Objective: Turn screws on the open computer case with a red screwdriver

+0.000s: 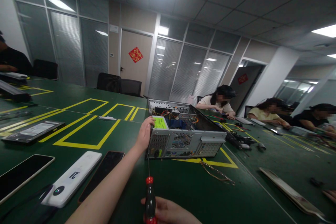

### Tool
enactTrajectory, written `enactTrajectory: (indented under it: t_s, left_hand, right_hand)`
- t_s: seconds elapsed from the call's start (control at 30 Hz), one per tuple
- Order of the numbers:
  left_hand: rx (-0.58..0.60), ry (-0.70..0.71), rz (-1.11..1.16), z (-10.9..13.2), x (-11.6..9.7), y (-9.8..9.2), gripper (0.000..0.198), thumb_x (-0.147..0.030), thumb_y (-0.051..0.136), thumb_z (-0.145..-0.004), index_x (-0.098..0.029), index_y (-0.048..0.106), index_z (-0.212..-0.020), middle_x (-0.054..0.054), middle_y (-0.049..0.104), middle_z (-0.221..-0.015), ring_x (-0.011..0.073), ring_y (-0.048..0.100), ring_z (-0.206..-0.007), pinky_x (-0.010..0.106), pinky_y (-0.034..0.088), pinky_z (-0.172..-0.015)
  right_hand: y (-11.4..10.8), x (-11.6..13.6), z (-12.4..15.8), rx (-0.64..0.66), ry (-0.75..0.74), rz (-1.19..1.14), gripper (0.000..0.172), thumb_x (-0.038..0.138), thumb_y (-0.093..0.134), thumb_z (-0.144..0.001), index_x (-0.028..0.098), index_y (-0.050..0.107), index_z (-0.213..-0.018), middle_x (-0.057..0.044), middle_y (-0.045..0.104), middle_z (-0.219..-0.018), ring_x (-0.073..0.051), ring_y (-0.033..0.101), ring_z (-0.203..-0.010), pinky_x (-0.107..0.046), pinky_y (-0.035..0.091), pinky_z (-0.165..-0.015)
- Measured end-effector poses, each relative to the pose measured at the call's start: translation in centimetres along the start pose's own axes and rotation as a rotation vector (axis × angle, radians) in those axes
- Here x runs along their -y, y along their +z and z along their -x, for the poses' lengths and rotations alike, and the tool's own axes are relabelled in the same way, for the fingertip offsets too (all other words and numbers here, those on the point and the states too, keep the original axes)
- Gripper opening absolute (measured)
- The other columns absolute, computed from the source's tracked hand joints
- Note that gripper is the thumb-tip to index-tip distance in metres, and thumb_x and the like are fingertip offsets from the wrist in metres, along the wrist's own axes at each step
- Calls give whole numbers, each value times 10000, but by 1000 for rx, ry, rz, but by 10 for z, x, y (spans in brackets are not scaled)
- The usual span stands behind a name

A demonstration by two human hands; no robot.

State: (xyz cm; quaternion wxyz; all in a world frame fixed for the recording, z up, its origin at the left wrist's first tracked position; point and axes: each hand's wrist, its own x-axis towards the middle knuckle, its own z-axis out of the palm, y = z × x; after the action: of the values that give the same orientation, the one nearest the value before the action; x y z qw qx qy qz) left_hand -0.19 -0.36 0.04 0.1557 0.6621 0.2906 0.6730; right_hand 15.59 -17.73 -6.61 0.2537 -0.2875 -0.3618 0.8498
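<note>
An opened computer case (189, 140) lies on the green table, its rear panel facing me. Inside show colored wires and a power supply with a green label (159, 122). My left hand (144, 133) grips the case's left rear corner beside that label, with its fingers bent over the top edge. Lower down, my right hand (168, 210) is wrapped around a screwdriver (150, 196) with a black and red handle. Its shaft points away from me toward the lower left corner of the rear panel. Whether the tip touches a screw I cannot tell.
To the left lie a hard drive (34, 131), a white device marked 21 (75, 178) and two dark phones. A pair of glasses (217, 173) lies in front of the case. Cables (237, 140) and another phone (288, 189) are at right. Several people sit around the table.
</note>
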Motion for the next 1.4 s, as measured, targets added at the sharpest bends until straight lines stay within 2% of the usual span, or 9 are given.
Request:
enactTrajectory:
  t_s: [0.13,0.27,0.43,0.53,0.73,0.87,1.07,1.27,1.4]
  left_hand:
    - [-9,5,-6,0,2,1,410,-442,225,-950,-190,536,-859,92,611,-1079,207,496,-1191,421,357,-1070]
    - [-13,9,-10,0,4,2,414,-446,224,-949,-193,538,-856,88,618,-1068,207,499,-1191,421,366,-1065]
    - [-6,11,-8,0,4,1,396,-425,227,-952,-193,535,-866,92,609,-1087,207,490,-1200,422,362,-1069]
    - [-7,8,-6,0,4,1,390,-418,229,-952,-191,533,-864,93,604,-1094,208,485,-1204,422,358,-1072]
    - [0,-7,-8,1,4,0,389,-419,228,-951,-190,533,-872,97,599,-1094,212,479,-1210,430,354,-1073]
    - [3,-1,-9,0,3,0,388,-415,226,-952,-192,533,-869,96,601,-1096,212,479,-1214,428,360,-1070]
    - [-11,12,-15,0,4,1,398,-421,226,-952,-192,538,-861,95,610,-1078,211,496,-1195,430,372,-1061]
    - [-10,10,-3,0,4,1,394,-425,227,-951,-192,530,-855,96,604,-1084,210,486,-1201,432,361,-1066]
    - [-5,0,-7,0,3,0,392,-427,226,-950,-195,526,-854,95,602,-1084,209,489,-1197,429,361,-1065]
  right_hand:
    - [-7,-4,-2,-54,-4,-10,441,403,782,-640,121,628,-944,-13,614,-776,-103,590,-700,-277,400,-765]
    - [-7,-5,-3,-17,19,15,547,441,766,-643,126,579,-1049,-75,679,-846,-130,619,-751,-265,394,-759]
    - [2,2,1,77,33,-61,612,154,708,-606,137,522,-1190,-116,696,-1011,-158,638,-893,-294,392,-854]
    - [9,7,5,71,19,-10,586,118,697,-633,129,534,-1196,-130,678,-1069,-181,632,-965,-326,374,-907]
    - [5,3,3,-37,-31,-68,475,291,820,-604,141,590,-991,-19,647,-855,-112,622,-773,-280,405,-809]
    - [-4,-3,1,-70,-31,-71,441,391,790,-625,188,534,-920,-4,651,-849,-108,623,-701,-253,397,-693]
    - [-4,-1,0,-68,-19,14,659,402,783,-616,164,473,-1147,-42,680,-781,-87,548,-546,-232,329,-569]
    - [10,4,-2,-29,16,11,699,260,789,-542,185,492,-1170,-54,701,-840,-153,636,-783,-277,382,-758]
    - [11,2,-2,-50,-7,33,699,322,844,-524,183,534,-1136,-29,668,-841,-144,629,-779,-280,389,-772]
